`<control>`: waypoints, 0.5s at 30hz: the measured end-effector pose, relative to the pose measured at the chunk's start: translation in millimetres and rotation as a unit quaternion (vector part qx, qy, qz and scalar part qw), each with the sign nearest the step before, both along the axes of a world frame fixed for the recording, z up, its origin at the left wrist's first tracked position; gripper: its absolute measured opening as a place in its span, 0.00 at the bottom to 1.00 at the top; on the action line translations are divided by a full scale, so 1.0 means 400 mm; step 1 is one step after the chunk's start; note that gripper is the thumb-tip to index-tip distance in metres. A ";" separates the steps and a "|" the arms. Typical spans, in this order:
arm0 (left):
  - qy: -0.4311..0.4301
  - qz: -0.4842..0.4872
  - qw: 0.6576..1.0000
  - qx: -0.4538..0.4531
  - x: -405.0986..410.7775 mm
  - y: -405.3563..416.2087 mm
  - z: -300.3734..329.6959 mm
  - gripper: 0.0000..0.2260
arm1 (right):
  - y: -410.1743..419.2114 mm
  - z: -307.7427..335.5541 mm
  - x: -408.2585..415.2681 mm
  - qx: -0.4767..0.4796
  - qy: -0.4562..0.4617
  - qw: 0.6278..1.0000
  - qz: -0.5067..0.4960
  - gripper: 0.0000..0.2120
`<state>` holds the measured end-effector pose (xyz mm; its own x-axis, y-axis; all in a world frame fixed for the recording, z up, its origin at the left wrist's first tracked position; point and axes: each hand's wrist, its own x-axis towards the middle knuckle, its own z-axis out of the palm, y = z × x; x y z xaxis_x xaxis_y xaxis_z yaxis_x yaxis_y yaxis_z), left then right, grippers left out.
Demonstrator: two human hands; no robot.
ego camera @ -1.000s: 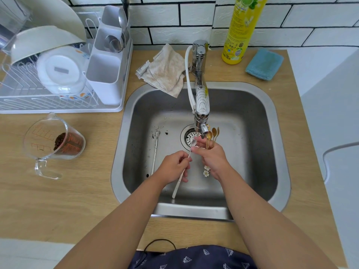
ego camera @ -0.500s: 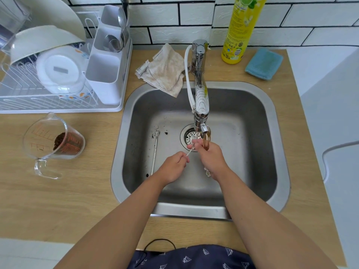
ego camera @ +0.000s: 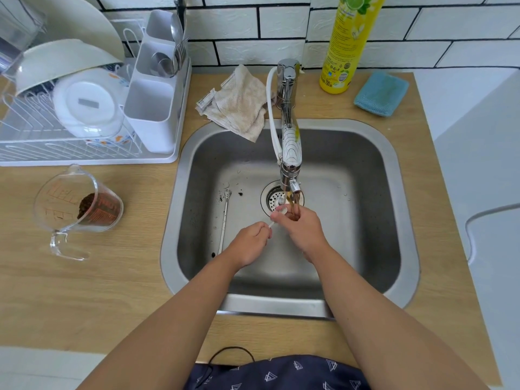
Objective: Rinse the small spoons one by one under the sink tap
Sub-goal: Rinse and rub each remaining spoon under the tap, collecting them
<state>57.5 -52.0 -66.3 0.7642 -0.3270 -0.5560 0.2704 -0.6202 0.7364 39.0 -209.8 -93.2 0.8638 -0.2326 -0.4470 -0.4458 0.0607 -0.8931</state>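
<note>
Both hands have edged nearer; left hand (ego camera: pixel 251 240) pinches white spoon (ego camera: pixel 277 216); right hand (ego camera: pixel 301 229) grips gold spoons (ego camera: pixel 295 204).

White spoon (ego camera: pixel 277 216) held under tap (ego camera: pixel 291 175); gold spoons (ego camera: pixel 295 205) bunched upright (blurred); silver spoon (ego camera: pixel 224 218) on sink floor.

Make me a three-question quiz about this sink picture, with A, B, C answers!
1. Where is the long spoon that nobody holds?
A in the sink
B in the rack
C on the counter

2. What colour is the sponge?
A red
B blue
C black

3. What is the left hand doing?
A resting flat
B pinching a white spoon
C turning the tap

Answers: 1 A, it lies on the sink floor left of the drain. 2 B, it looks blue beside the yellow bottle. 3 B, fingers pinch its handle.
</note>
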 end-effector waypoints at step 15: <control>-0.009 0.006 1.000 0.003 -0.004 -0.008 0.005 0.12 | 0.009 0.026 0.000 -0.026 0.024 0.999 0.002 0.15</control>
<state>56.0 -55.0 -64.3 0.7773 -0.3148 -0.5447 0.2645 -0.6221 0.7369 38.8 -206.2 -82.8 0.8428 -0.2542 -0.4744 -0.4875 0.0125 -0.8730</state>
